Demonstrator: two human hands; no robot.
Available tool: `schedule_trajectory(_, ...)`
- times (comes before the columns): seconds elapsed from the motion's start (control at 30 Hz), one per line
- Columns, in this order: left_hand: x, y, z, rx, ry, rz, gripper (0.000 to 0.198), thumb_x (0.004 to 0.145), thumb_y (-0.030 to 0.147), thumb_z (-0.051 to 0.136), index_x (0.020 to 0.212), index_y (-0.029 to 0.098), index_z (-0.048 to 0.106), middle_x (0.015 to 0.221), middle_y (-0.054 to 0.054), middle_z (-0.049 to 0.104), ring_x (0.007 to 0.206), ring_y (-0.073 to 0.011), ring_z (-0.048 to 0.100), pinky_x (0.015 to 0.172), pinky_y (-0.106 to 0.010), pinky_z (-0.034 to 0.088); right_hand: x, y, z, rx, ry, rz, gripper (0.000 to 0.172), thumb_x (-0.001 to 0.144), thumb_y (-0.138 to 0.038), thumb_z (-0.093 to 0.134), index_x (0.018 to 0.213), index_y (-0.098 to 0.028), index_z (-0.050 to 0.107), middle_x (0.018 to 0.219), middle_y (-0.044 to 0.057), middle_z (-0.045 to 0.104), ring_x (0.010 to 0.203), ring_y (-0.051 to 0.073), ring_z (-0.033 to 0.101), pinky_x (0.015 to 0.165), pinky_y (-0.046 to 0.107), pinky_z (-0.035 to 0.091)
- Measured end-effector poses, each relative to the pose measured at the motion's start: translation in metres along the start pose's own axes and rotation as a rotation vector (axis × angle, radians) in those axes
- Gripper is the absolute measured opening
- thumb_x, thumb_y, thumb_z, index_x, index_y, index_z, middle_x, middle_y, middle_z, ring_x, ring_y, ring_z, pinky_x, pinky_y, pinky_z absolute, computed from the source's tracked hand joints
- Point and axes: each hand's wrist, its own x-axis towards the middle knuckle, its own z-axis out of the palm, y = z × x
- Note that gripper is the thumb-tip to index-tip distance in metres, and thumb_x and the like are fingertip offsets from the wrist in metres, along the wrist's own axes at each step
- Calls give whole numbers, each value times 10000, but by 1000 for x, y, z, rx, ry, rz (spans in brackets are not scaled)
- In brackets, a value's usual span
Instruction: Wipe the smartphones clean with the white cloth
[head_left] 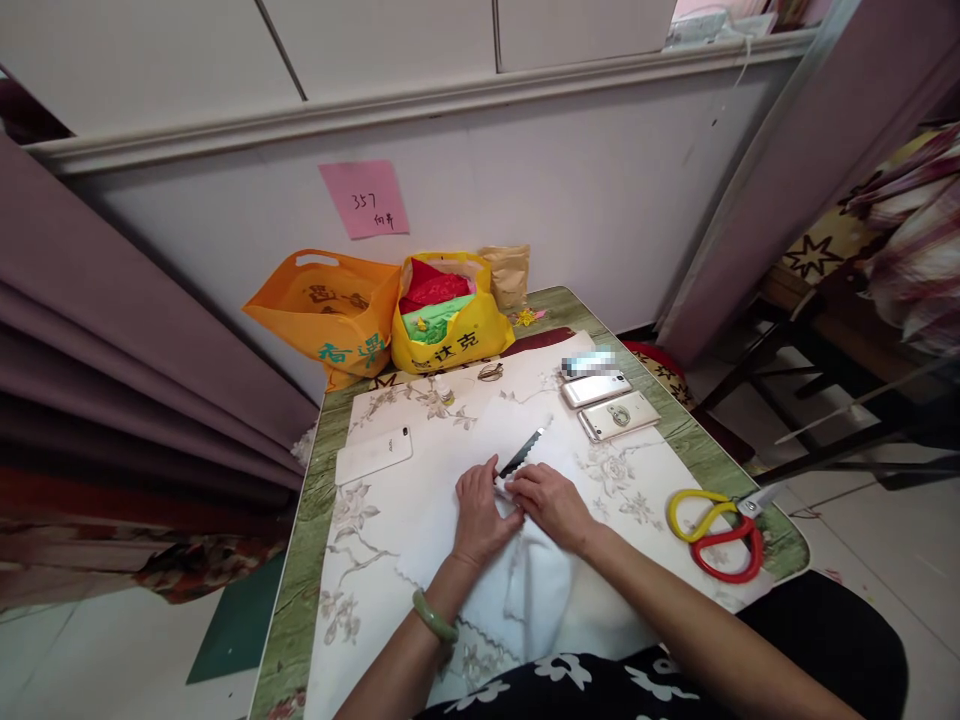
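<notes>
My left hand [480, 510] and my right hand [551, 500] meet at the middle of the table, fingers closed around the near end of a thin dark phone [523, 453] that points away from me. Both hands also rest on a white cloth [480, 580] with a zigzag edge, spread under them and bunched near my body. A green bangle [433, 615] is on my left wrist.
A white phone [373, 453] lies to the left. Two more phones [609, 403] lie at the right rear. Red and yellow scissors [716, 533] sit near the table's right edge [787, 540]. An orange bag [330, 315] and a yellow bag [448, 320] stand against the wall.
</notes>
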Motion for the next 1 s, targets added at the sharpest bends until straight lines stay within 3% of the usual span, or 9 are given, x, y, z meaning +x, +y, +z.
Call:
schedule_trajectory(0.07,0,1,-1,5,2,-2,751,726,372,676,1380,160,374,1091,-106,575,1068,-300,522,990,-489,358,3,21,-10,5,23,52,164,922,-240,595,995,-309,724,1001,8,686,918,149,606,796,248,463)
schedule_trajectory(0.17,1,3,-2,11,9,9,793,700,389,704,1381,153,373,1113,-107,572,1081,-296,507,1003,-484,350,20,48,-22,-85,163,307,210,945,-254,530,1040,-262,718,997,53,669,948,196,598,805,300,460)
schedule_trajectory(0.27,0,3,-1,17,11,12,785,693,374,703,1373,148,383,1109,-109,572,1082,-297,505,1004,-480,354,30,42,-18,-122,219,397,253,957,-235,480,1073,-202,703,989,104,651,934,236,583,786,341,450)
schedule_trajectory(0.4,0,1,0,13,22,13,744,712,333,668,1375,150,386,1083,-107,582,1061,-296,524,984,-480,372,10,5,0,-75,121,202,180,930,-236,568,1015,-299,714,981,28,674,889,171,584,784,266,434)
schedule_trajectory(0.5,-1,0,0,6,17,21,737,734,354,658,1387,155,377,1090,-113,585,1059,-302,531,971,-484,377,-8,7,-2,-28,20,-58,180,947,-258,561,1034,-303,712,987,23,686,884,163,585,798,276,422)
schedule_trajectory(0.67,1,1,-1,14,1,15,797,704,400,702,1386,160,367,1129,-114,569,1090,-310,511,1006,-499,343,12,46,-23,-182,210,402,182,955,-286,539,997,-269,715,948,37,676,864,182,603,718,284,412)
schedule_trajectory(0.73,2,1,-2,15,0,11,794,705,402,701,1388,170,366,1126,-111,568,1089,-312,512,1006,-501,342,27,44,-22,-201,227,432,188,953,-259,529,1011,-236,707,957,67,666,867,200,595,717,299,407)
schedule_trajectory(0.9,0,0,0,21,20,15,769,715,369,687,1385,161,372,1111,-110,576,1081,-300,518,994,-488,357,20,5,1,-134,93,150,143,930,-269,589,981,-311,717,932,16,673,875,164,581,765,270,397)
schedule_trajectory(1.0,-1,0,1,12,19,13,767,726,375,683,1391,160,366,1098,-103,581,1069,-292,525,990,-482,363,-3,9,-2,-62,8,-98,199,972,-282,529,1030,-322,716,964,16,685,879,160,579,785,281,386)
